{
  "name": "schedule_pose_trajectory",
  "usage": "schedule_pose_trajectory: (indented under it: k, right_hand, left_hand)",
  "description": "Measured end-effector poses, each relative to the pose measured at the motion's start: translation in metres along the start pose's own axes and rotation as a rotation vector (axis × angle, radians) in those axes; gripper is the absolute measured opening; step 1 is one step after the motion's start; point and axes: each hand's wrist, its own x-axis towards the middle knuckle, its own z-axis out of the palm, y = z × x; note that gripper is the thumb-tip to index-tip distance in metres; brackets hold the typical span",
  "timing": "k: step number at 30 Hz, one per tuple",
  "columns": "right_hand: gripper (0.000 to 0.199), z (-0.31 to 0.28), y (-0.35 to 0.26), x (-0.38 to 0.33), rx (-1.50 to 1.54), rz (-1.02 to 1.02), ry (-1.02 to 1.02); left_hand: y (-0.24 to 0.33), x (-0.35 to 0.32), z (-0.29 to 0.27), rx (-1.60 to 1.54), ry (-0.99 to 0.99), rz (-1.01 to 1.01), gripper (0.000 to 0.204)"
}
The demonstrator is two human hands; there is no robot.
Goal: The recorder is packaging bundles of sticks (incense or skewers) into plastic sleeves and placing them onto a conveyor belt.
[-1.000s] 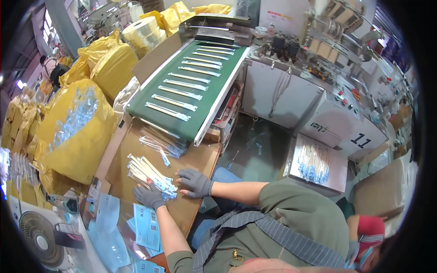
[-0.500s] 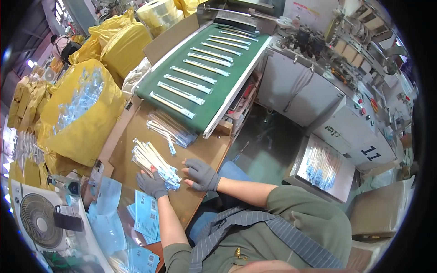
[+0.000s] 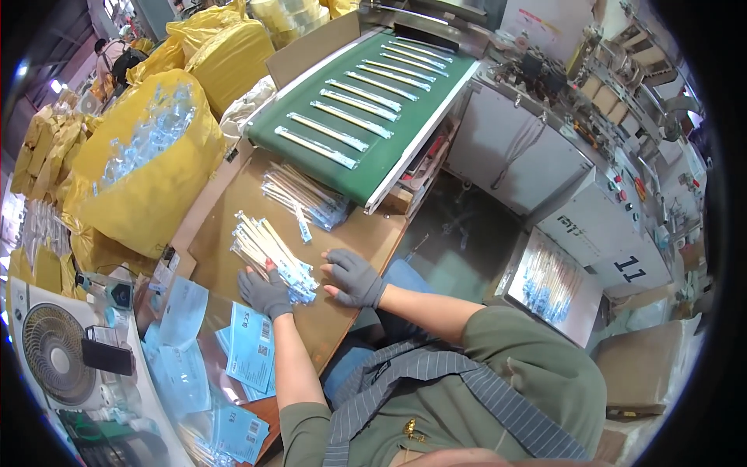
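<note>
A loose heap of thin pale sticks in clear wrappers with blue-printed ends (image 3: pixel 268 243) lies on the brown tabletop (image 3: pixel 214 214). At its near end my left hand (image 3: pixel 266 293), in a grey fingerless glove, rests against the blue ends, its fingers apart. My right hand (image 3: pixel 356 280), gloved alike, hovers or rests just right of the heap; its fingers are spread and nothing is in them. Farther up the table, a second heap of wrapped sticks (image 3: pixel 299 194) sits below the belt's end, with one wrapped stick (image 3: pixel 303 226) lying askew beside it.
A green conveyor belt (image 3: pixel 303 167) carries a row of wrapped sticks from the far machine. Left stand a yellow sack (image 3: pixel 183 175) of clear wrappers and a fan (image 3: pixel 58 354). Blue printed pouches (image 3: pixel 249 350) lie near my left forearm. At right is a tray of sticks (image 3: pixel 580 311).
The whole view has shifted, so the table and belt appear higher and a little farther right. My hands stay beside the same heap with hardly any movement.
</note>
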Motion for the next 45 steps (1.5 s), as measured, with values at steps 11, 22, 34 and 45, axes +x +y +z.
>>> schedule_pose_trajectory:
  k: [11,22,34,45]
  right_hand:
    - [0.059,-0.121,0.047,0.139,-0.142,-0.341,0.151]
    - [0.091,-0.278,0.359,0.265,-1.086,0.753,0.0]
    - [0.07,-0.127,0.188,0.216,-0.46,0.119,-0.441]
    - [0.082,0.037,0.112,0.194,-0.002,1.016,-0.339]
  left_hand:
    - [0.013,0.0,-0.015,0.008,-0.062,-0.013,0.062]
    - [0.015,-0.006,-0.021,-0.118,-0.081,0.019,0.061]
    - [0.017,-0.005,-0.013,-0.096,-0.119,0.074,0.055]
    - [0.087,0.033,-0.003,-0.95,-0.16,-0.677,0.086]
